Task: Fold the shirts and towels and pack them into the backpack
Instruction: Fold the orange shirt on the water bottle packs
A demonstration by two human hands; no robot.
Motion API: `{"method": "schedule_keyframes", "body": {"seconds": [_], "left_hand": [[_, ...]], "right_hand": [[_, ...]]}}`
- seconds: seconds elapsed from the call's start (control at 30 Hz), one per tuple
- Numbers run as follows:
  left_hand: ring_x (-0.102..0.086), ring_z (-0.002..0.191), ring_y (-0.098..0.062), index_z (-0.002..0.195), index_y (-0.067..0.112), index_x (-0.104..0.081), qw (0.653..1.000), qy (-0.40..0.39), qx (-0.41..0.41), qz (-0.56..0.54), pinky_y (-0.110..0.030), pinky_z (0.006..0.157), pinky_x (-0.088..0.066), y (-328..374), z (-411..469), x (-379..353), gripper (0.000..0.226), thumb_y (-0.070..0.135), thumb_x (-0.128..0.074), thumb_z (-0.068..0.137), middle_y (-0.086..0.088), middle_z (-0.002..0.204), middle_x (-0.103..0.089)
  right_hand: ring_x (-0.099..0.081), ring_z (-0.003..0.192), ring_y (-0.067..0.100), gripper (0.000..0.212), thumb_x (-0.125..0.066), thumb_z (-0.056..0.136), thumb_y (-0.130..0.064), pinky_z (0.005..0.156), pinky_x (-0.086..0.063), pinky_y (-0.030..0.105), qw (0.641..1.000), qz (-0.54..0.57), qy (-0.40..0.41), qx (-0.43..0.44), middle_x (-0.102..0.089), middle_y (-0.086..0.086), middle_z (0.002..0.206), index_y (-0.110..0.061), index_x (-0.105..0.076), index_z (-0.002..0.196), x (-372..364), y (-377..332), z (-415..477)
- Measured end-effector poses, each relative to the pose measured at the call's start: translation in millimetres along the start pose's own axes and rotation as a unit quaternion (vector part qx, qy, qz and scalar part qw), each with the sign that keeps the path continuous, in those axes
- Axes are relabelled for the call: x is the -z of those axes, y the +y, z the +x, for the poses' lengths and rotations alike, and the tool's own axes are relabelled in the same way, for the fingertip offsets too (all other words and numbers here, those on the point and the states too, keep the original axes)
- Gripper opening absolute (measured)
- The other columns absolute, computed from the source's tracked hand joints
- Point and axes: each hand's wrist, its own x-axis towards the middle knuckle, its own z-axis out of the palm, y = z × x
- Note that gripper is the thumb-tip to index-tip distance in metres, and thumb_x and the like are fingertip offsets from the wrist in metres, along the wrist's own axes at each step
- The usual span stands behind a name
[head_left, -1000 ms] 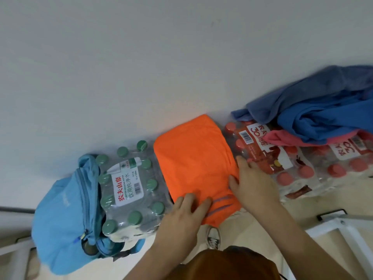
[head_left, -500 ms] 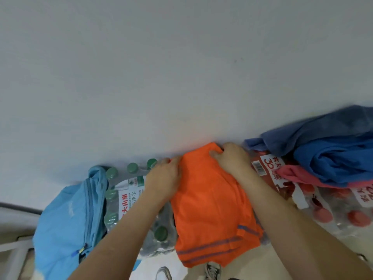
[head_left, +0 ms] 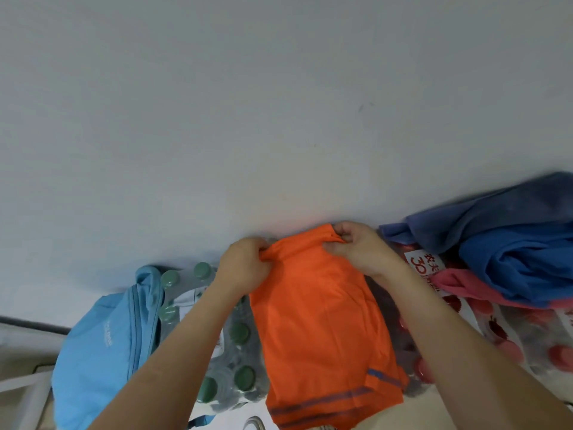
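As both have left its hem, left grip (head_left: pixel 245 268) and right grip (head_left: pixel 356 248) pinch the orange shirt (head_left: pixel 319 321) at mid-frame, probably refolding.

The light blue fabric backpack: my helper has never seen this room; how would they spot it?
Look along the foot of the pale grey wall. Leftmost there, beside the wrapped pack of green-capped bottles, lies the light blue fabric backpack, paler than the crumpled blue cloths far right.
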Motion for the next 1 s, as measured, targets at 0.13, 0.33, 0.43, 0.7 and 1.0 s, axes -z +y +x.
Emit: {"method": "schedule_keyframes", "body": {"seconds": [0.13,0.33,0.43,0.7,1.0], "left_hand": [[-0.058,0.101,-0.002,0.111,0.03,-0.056,0.975,-0.078,-0.083,-0.19,-0.008,0.081,-0.042,15.5,-7.0,11.2,0.048,0.027,-0.073,0.066,0.019,0.109,-0.061],[-0.055,0.063,-0.007,0.086,0.016,-0.063,0.964,-0.035,-0.222,-0.14,-0.03,0.061,-0.042,57.5,-4.6,23.4,0.025,0.04,-0.056,0.09,0.006,0.07,-0.061],[-0.06,0.068,-0.017,0.095,0.02,-0.06,0.934,0.061,-0.353,-0.005,-0.031,0.06,-0.042,72.5,-22.0,46.9,0.032,0.045,-0.039,0.092,0.003,0.074,-0.065],[-0.053,0.051,-0.03,0.104,0.018,-0.051,0.868,0.138,-0.465,0.101,-0.03,0.048,-0.032,125.2,-71.5,113.4,0.038,0.045,-0.027,0.096,0.001,0.052,-0.049],[-0.052,0.061,-0.017,0.115,0.044,-0.041,0.9,0.09,-0.109,-0.412,-0.034,0.06,-0.044,72.8,-91.5,93.3,0.029,0.021,-0.047,0.098,-0.008,0.08,-0.058]], "right_hand": [[-0.066,0.075,0.006,0.023,-0.068,0.081,0.005,0.072,-0.054,0.02,0.996,0.038,-0.068,0.037,-0.071,0.004,0.087,-0.002,-0.063,0.102,7.7,-17.3,-10.5],[-0.066,0.086,0.019,0.021,-0.073,0.081,-0.005,0.086,-0.051,0.04,0.995,0.061,-0.046,0.071,-0.072,0.011,0.092,-0.012,-0.064,0.099,17.4,-28.3,-27.0],[-0.066,0.099,0.009,0.045,-0.081,0.071,-0.015,0.087,-0.053,0.026,0.99,-0.012,-0.13,0.052,-0.071,-0.004,0.105,-0.026,-0.061,0.11,32.7,-25.1,-51.0],[-0.067,0.102,0.014,0.046,-0.077,0.076,-0.022,0.09,-0.054,0.034,0.989,-0.064,-0.133,-0.031,-0.071,-0.003,0.112,-0.018,-0.06,0.119,68.0,-6.2,-134.6],[-0.063,0.089,0.011,0.022,-0.074,0.08,-0.032,0.078,-0.05,0.029,0.924,-0.379,0.043,0.023,-0.066,-0.012,0.098,-0.027,-0.066,0.1,124.9,-127.3,-136.3]]}}
